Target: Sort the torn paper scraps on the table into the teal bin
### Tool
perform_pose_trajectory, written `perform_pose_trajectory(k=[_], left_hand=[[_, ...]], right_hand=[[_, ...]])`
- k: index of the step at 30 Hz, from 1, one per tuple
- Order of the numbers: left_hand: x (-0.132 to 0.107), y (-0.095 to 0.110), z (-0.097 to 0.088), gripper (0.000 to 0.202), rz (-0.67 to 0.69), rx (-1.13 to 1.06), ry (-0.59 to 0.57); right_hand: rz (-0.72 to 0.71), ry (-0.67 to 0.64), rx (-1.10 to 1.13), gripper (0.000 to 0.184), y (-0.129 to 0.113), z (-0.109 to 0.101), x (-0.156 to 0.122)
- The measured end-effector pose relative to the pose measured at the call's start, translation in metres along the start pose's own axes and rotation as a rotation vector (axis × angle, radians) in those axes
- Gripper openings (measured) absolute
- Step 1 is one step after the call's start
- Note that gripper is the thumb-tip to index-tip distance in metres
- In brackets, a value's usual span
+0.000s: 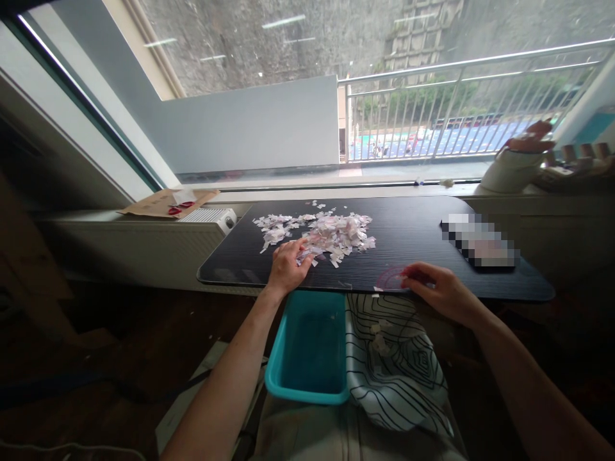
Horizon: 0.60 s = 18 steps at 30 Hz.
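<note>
At 11 o'clock, left hand (287, 267) half-curled on paper scraps (331, 232); at 1 o'clock, right hand (444, 291) part-open, touching pink disc (390, 279).

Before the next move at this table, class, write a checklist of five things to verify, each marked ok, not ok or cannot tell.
1. Left hand rests on the near edge of the paper scraps: ok.
2. Teal bin sits open-topped below the table edge, near that hand: ok.
3. Right hand touches the pink round piece at the table edge: ok; firm grip: cannot tell.
4. All scraps on the table: not ok, a few lie on the striped cloth.
5. Bin contents: cannot tell.
</note>
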<state>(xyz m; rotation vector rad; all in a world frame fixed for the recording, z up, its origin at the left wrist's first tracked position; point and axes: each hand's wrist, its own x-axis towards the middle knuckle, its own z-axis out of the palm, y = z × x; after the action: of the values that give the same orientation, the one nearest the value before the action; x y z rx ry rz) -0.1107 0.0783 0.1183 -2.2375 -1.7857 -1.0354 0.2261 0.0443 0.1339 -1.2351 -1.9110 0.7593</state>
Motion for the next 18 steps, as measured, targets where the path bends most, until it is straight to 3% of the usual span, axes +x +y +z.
perform_pose_trajectory(k=[18], left_hand=[[-0.0003,0.0008,-0.0006,0.035,-0.009,-0.022,-0.004]], right_hand=[[-0.013,-0.006,-0.005,0.019,-0.0057,-0.0026,-0.0044]])
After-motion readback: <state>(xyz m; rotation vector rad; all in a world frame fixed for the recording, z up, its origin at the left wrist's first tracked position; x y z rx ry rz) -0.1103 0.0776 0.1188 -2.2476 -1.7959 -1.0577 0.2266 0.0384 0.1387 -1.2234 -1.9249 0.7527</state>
